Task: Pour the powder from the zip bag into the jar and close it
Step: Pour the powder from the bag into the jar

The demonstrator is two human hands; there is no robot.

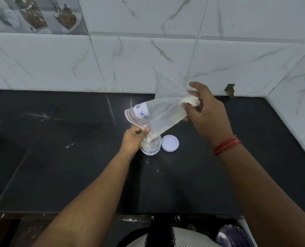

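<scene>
Lid lies just beside jar.

We see a clear, thin, crinkled plastic zip bag with a white paper label, a transparent glossy jar, a smooth matt white plastic lid, a polished dark stone counter, glossy marbled wall tiles.
</scene>
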